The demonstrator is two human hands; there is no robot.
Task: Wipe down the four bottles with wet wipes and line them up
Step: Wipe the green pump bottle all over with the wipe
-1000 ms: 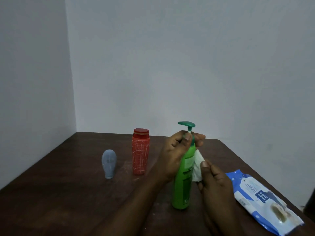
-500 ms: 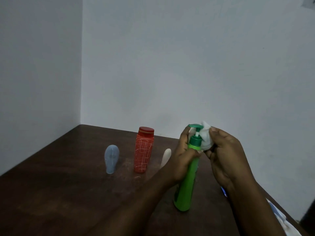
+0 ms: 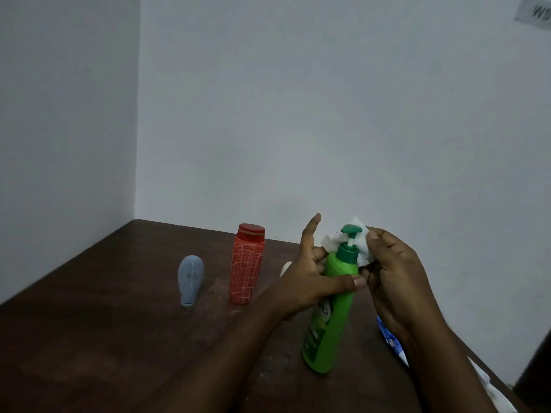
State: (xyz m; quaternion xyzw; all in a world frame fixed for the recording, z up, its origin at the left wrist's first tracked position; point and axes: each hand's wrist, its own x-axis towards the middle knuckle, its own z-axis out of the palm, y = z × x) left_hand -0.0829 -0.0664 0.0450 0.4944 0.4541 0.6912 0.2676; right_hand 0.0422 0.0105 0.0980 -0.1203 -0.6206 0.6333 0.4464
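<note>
A green pump bottle [image 3: 331, 329] stands tilted on the dark wooden table [image 3: 89, 338]. My left hand [image 3: 307, 281] grips its upper body, thumb across the front and index finger raised. My right hand [image 3: 393, 272] pinches a white wet wipe [image 3: 362, 248] against the far side of the pump head. A red bottle [image 3: 246, 265] with a red cap stands upright to the left. Further left stands a small grey-blue bottle [image 3: 190, 280]. A cream bottle [image 3: 286, 268] peeks out behind my left hand, mostly hidden.
The blue and white wet wipes pack [image 3: 390, 341] lies at the right table edge, largely covered by my right forearm. White walls meet in a corner behind the table. A dark object [image 3: 536, 371] stands off the table at the far right.
My right hand lifted the wipe from beside the bottle's body up to the pump head. The bottle tipped rightward, and my left hand slid down from the neck to the upper body.
</note>
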